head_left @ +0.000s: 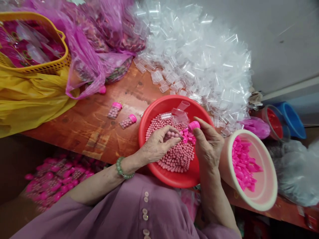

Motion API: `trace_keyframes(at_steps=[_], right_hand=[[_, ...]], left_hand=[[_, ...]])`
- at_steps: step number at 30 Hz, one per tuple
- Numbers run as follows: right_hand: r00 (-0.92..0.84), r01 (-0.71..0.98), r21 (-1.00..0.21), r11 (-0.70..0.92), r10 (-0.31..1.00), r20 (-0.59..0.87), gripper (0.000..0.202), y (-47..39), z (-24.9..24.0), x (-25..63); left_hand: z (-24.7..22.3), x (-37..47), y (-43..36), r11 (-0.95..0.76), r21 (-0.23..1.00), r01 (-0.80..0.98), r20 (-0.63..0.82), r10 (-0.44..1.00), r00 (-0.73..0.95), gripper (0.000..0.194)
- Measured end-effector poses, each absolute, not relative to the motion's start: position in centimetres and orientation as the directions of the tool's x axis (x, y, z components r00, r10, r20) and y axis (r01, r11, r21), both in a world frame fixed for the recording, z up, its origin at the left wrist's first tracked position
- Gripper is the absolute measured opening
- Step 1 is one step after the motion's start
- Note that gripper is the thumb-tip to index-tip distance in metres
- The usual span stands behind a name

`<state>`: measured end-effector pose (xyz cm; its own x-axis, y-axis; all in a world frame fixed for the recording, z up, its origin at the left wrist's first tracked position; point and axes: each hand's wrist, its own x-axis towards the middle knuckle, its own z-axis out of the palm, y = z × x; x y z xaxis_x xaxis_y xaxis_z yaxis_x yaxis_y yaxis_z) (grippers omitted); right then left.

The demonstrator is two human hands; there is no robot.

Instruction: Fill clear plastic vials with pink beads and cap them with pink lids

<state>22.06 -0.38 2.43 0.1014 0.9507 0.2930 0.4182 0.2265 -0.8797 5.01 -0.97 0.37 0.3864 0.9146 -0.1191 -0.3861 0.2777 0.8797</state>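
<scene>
Over the red basin (206, 114), my left hand (160, 144) is closed round a clear jar of pink beads (171, 134), lying on its side. To its right my right hand (206, 141) pinches a bright pink cap (194, 125) between thumb and forefinger. Cap and jar are apart. Loose pink beads (174, 161) lie below in the basin, with several pink caps (188, 136) and some clear empty tubes (179, 117) on them. Two capped jars of beads (114, 110) rest on the wooden table to the left.
Behind the basin is a large heap of clear tubes (194, 53). A cream bucket (270, 181) of pink pieces stands right. Purple bags (87, 59), a yellow basket (53, 64) and yellow bag (35, 96) sit left. Many capped jars (59, 176) lie below the table's edge.
</scene>
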Motion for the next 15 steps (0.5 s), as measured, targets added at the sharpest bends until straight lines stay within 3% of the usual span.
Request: trace_keyframes(at_steps=[4, 8, 15], right_hand=[[0.017, 0.476, -0.821, 0.314, 0.93, 0.366, 0.024, -0.6, 3.4, 20.6], [-0.152, 0.544, -0.729, 0.416, 0.903, 0.402, 0.024, -0.8, 3.5, 19.8], [-0.187, 0.567, -0.694, 0.444, 0.89, 0.417, 0.024, -1.0, 3.1, 20.2]], left_hand=[[0.1, 5.3, -1.1, 0.338, 0.826, -0.452, -0.135, 0.895, 0.424, 0.023], [-0.4, 5.4, -1.2, 0.283, 0.84, -0.462, -0.063, 0.898, 0.436, 0.021], [-0.8, 5.2, -1.1, 0.186, 0.934, -0.305, -0.043, 0.906, 0.421, 0.007]])
